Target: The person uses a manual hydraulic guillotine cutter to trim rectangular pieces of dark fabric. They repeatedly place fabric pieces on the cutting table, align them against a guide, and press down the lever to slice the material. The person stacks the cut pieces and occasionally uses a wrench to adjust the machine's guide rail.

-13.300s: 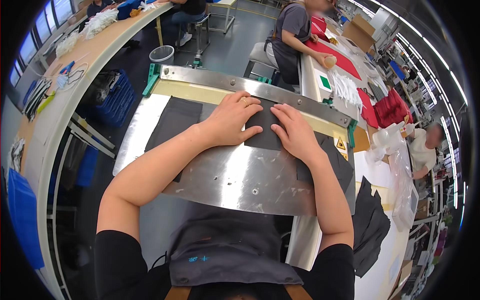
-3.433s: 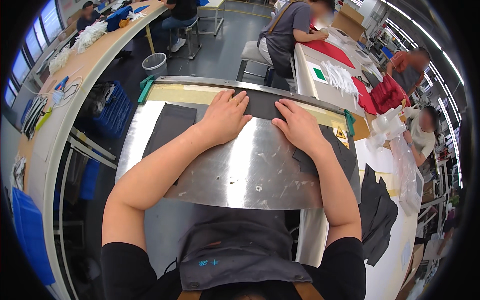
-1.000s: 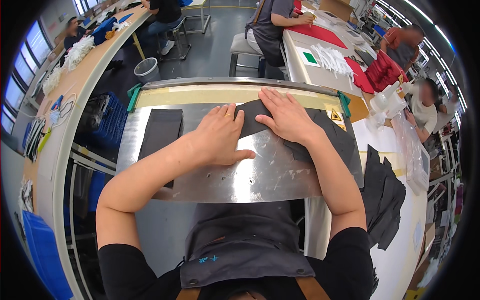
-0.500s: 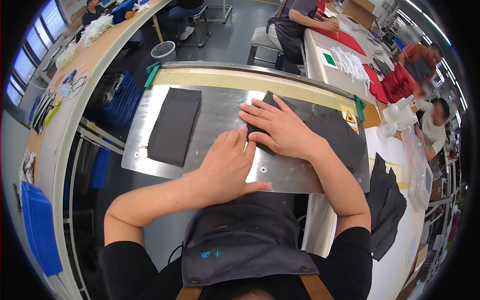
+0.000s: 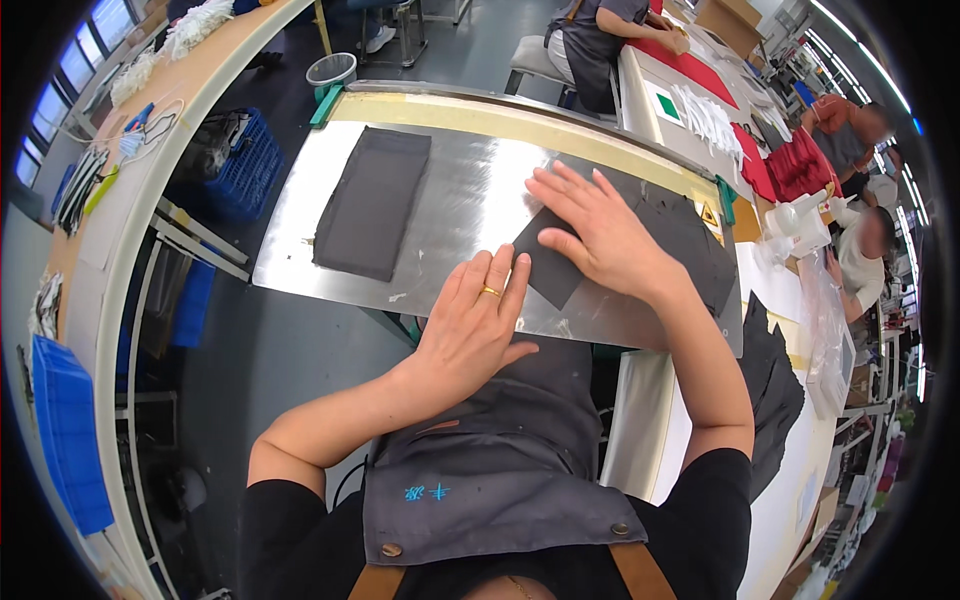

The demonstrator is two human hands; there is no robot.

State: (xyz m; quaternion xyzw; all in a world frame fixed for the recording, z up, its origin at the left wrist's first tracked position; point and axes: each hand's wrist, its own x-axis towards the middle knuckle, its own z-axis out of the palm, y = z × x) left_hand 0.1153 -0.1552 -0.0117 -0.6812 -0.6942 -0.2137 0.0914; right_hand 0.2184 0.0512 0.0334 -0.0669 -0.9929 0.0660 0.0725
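My right hand (image 5: 598, 235) lies flat, fingers spread, on a small dark grey fabric piece (image 5: 546, 263) on the shiny metal work plate (image 5: 470, 200). My left hand (image 5: 472, 325) rests flat at the plate's near edge, fingertips touching that piece's left corner; a ring is on one finger. A larger dark fabric sheet (image 5: 690, 235) lies under and beyond my right hand. A dark grey rectangular stack of fabric (image 5: 373, 200) lies apart on the plate's left side.
A yellow strip (image 5: 520, 125) runs along the plate's far edge. More dark fabric pieces (image 5: 772, 380) hang at the right on a white table. A blue crate (image 5: 240, 165) and a bin (image 5: 332, 70) stand on the floor at left. Other people work at tables behind.
Both hands have drawn back toward me: the left slid down to the plate's near edge, the right pulled the small fabric piece nearer. The stack at left stayed put.
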